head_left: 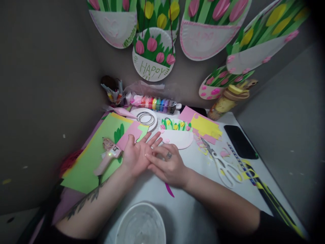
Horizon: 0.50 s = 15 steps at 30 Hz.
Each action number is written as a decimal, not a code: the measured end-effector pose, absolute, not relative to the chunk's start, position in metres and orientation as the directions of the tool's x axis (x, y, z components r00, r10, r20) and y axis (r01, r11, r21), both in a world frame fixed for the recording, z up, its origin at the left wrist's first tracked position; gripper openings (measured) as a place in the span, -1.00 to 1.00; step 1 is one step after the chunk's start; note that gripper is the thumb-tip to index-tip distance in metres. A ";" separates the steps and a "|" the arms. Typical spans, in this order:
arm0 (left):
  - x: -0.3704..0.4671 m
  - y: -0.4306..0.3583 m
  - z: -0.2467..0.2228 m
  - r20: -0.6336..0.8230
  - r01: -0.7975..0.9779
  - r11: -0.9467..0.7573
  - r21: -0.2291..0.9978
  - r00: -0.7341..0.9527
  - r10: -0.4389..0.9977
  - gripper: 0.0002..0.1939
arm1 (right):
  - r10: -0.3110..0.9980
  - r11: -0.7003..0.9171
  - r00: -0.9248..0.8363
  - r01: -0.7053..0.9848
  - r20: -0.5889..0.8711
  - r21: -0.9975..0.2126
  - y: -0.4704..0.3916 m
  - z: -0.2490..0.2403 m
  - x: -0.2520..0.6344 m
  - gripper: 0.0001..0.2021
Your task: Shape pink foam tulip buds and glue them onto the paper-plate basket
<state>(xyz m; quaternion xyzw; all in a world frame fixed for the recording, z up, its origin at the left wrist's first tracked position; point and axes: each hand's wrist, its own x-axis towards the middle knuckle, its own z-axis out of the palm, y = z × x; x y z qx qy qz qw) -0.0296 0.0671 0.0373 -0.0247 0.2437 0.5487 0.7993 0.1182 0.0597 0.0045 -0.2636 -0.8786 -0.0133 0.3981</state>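
Observation:
Palm up and fingers spread, my left hand (138, 153) is open above the middle of the table. My right hand (170, 165), with a ring on one finger, has its fingers pinched together against the left palm. Whatever they hold, if anything, is too small to name. Just behind the hands lies a half-round white paper plate craft (177, 138) with small pink and yellow paper tulips along its top. To the left of my left hand rests a pink glue gun (108, 159) with a lit green light. A magenta strip (169, 190) sticks out below my right hand.
White-handled scissors (223, 166), yellow paper (205, 126) and a black phone (240, 141) lie on the right. Green sheets (83, 162) cover the left side. A white tub (141, 225) stands at the front. Finished tulip plates (154, 69) hang on the wall.

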 end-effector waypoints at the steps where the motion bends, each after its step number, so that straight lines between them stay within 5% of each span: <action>1: -0.030 0.067 0.037 -0.406 -0.892 0.387 0.233 0.272 0.872 -0.17 | 0.436 0.872 -0.549 0.454 0.713 -0.184 0.060 0.004 0.118 -0.74; 15: -0.030 0.068 0.035 -0.448 -0.869 0.425 0.253 0.284 0.848 -0.19 | 0.453 0.849 -0.521 0.500 0.724 -0.171 0.059 0.003 0.117 -0.71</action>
